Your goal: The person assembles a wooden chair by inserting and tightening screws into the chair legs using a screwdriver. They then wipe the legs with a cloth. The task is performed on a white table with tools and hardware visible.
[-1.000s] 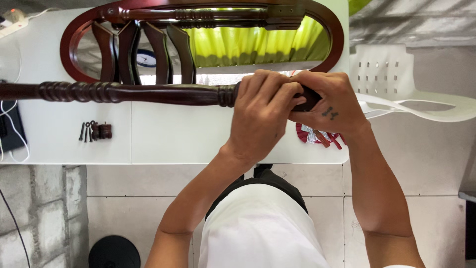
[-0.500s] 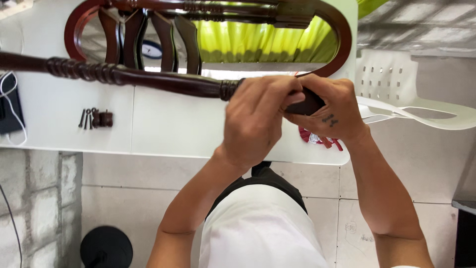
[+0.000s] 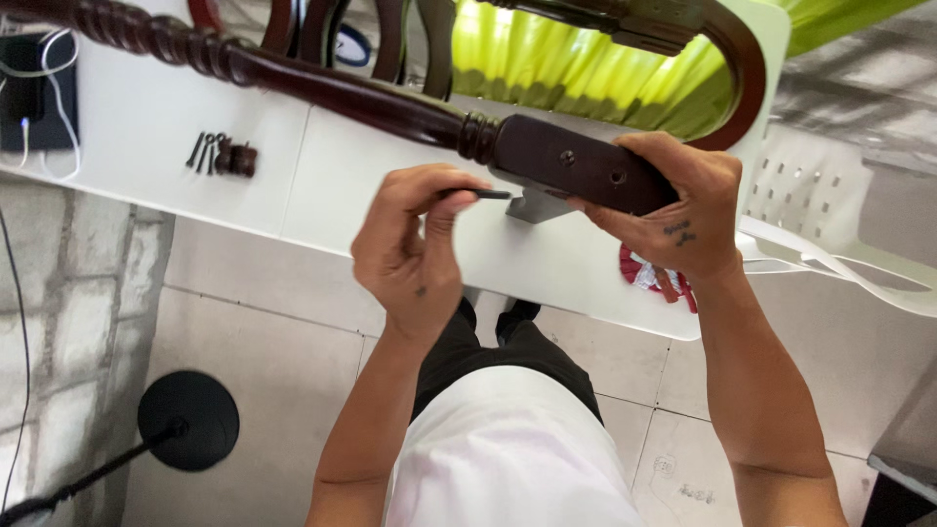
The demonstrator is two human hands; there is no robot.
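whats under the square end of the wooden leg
Beneath the leg, a small grey metal piece sits on the white table, with a red item nearby. The right hand covers the end itself; the left hand holds a thin tool.

Single head-worn view, steeply downward and close over the white table (image 3: 146, 137) edge and tiled floor (image 3: 264, 322)

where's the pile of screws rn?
Head view, upper left: the screws lie on the white table, just below the turned leg and right of the phone.

Left hand (image 3: 410, 244) off the chair leg (image 3: 390, 102), now apart.
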